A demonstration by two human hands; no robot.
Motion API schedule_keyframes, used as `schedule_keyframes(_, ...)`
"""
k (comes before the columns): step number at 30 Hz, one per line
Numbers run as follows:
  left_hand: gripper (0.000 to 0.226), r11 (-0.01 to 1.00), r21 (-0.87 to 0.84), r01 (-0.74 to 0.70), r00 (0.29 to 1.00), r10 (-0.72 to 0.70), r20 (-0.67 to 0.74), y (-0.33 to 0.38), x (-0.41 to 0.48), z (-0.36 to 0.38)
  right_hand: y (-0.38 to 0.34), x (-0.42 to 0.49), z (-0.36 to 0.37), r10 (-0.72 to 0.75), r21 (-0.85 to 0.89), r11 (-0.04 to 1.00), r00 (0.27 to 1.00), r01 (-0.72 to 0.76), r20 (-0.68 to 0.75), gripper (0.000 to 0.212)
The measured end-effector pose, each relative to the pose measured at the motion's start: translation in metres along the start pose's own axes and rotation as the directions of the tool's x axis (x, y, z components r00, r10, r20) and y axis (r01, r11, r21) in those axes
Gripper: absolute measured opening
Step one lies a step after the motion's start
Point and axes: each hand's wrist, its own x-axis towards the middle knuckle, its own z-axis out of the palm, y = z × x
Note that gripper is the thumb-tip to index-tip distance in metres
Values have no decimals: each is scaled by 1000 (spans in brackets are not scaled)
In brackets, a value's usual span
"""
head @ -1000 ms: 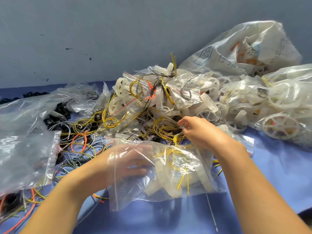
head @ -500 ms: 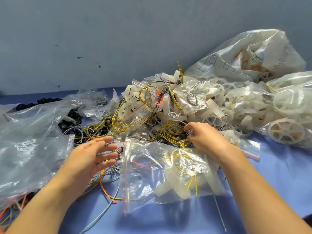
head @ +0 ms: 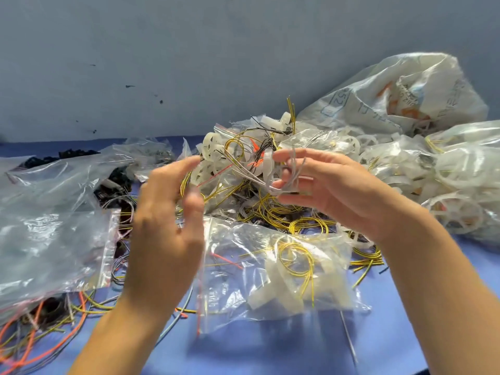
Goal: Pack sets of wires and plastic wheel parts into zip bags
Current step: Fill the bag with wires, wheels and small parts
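A blue table (head: 270,353) crowded with wires and plastic is seen from above, with a grey wall (head: 189,50) behind it. Both bare hands are raised over the clutter.

A small coil of grey wire (head: 291,173) is pinched by the right hand (head: 335,190). The thumb and forefinger are curled round it, the other fingers are extended, and a strand runs from the coil leftward toward the pile. The left hand (head: 165,226) is blurred. Its fingers are spread and relaxed and nothing is held in it; it is raised near the coil, to its left, without touching it.

Below the hands, a clear zip bag (head: 227,290) is laid flat on the table, its red seal strip at the left edge. Whether the seal is closed cannot be told. Inside the bag, a yellow wire coil (head: 297,259) and white plastic wheel parts (head: 278,293) can be made out.

Behind the bag, a tangled pile of wires and wheel parts (head: 232,169) is heaped. A large printed plastic sack (head: 392,96) is propped against the wall at far right, with filled clear bags (head: 446,180) in front of it. Empty-looking clear bags (head: 54,226) are stacked at left over loose orange wires (head: 82,309).
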Motion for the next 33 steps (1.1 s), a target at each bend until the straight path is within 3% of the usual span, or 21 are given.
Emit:
schedule_keyframes(2,41,978,129,-163,980,145,133,3,-6,4,4,-1,11,69,199,977,996,-79,56,25)
schedule_keyframes(4,42,936,231,-265,950,212,230,4,-10,6,8,-4,20,125,266,952,985,-152,116,25)
schedule_keyframes(7,33,886,339,-317,933,228,278,6,-14,6,12,-10,28,165,328,917,964,-227,206,13)
schedule_keyframes(10,23,886,309,-346,924,265,274,11,-13,4,18,-16,30,201,412,869,956,-275,213,10)
schedule_keyframes(12,24,936,225,-272,940,208,270,14,-15,4,24,-22,28,206,447,851,958,-276,201,17)
schedule_keyframes(17,32,991,106,79,937,-110,331,17,-22,5,33,-34,29,148,357,911,971,-207,187,18)
schedule_keyframes(24,22,978,185,96,947,-147,286,12,-19,1,35,-32,27,3,221,975,983,37,-181,21)
schedule_keyframes(27,22,964,181,195,943,-235,235,1,-9,-5,35,-29,27,-40,263,959,972,101,-230,24)
schedule_keyframes(30,27,907,-123,402,906,-374,199,0,-6,0,40,-25,38,-30,358,931,991,76,-133,17)
schedule_keyframes(33,30,645,-474,600,798,-525,296,8,-1,3,48,-25,50,-10,330,944,998,33,-70,9)
